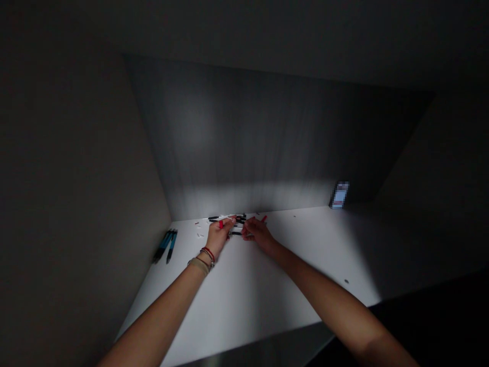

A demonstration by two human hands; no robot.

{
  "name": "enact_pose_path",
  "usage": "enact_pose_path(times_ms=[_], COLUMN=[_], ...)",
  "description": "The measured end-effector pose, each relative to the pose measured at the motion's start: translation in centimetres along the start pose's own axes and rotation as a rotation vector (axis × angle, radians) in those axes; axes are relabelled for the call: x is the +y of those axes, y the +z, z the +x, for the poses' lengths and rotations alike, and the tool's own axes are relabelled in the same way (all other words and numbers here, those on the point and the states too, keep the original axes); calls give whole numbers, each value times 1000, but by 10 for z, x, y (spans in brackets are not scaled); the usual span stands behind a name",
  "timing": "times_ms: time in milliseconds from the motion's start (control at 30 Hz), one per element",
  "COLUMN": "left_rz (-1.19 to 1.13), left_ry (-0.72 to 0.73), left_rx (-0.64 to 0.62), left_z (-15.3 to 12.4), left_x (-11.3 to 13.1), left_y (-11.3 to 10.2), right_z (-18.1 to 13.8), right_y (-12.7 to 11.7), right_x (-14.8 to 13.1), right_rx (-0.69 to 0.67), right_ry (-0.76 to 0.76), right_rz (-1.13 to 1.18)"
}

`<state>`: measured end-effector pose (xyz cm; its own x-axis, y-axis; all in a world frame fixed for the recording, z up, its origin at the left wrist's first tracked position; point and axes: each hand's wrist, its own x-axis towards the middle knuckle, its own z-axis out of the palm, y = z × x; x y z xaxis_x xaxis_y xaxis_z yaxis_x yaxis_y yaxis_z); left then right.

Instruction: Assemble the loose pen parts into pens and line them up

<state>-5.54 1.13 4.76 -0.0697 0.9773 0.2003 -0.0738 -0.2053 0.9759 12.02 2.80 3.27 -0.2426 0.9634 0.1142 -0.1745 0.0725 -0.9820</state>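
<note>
White desk (290, 285), lit in a bright patch, dark beyond; both forearms reach out across it toward the far edge, where it meets a grey back panel (267, 132) rising behind the hands. Small phone (340, 195) with a lit screen leans against that panel, well off to the right of the right hand. A cluster of dark pens with blue sections (165, 246) lies well apart to the left of the left hand, near the side wall; looks like 3, count uncertain. Left hand (219, 235), with red and dark bracelets (207, 254) on the wrist behind it, is curled, fingers pinching a small red piece (221, 224) at its fingertips; exact grip too small to read. Right hand (259, 232) sits just beside the left, knuckles up, fingers bent down onto the pile of pen parts (240, 220) between and just ahead of the 2 hands; cannot tell whether it grips anything. The pile: black barrels, white bits, red bits, lying close to the back panel. Another red piece (264, 218) shows just past the right hand's far side. A few loose white bits (199, 235) are scattered just left of the left hand.
</note>
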Motion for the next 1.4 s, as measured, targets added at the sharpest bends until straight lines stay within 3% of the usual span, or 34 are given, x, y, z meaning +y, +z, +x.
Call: enact_pose_path(times_ms=[200,633,1100,1400], left_rz=[12,13,1,4], left_ry=[2,10,3,12], left_rx=[-27,-61,31,-57], left_z=[-1,-3,0,-1], left_x=[3,8,5,5], left_y=[1,2,1,2], right_z=[3,2,3,2], right_y=[-1,-1,-3,-2], right_x=[3,0,-1,-2], right_rx=[-30,-27,-4,-23], right_ry=[-35,68,-90,-18], right_rz=[-52,28,-68,-33])
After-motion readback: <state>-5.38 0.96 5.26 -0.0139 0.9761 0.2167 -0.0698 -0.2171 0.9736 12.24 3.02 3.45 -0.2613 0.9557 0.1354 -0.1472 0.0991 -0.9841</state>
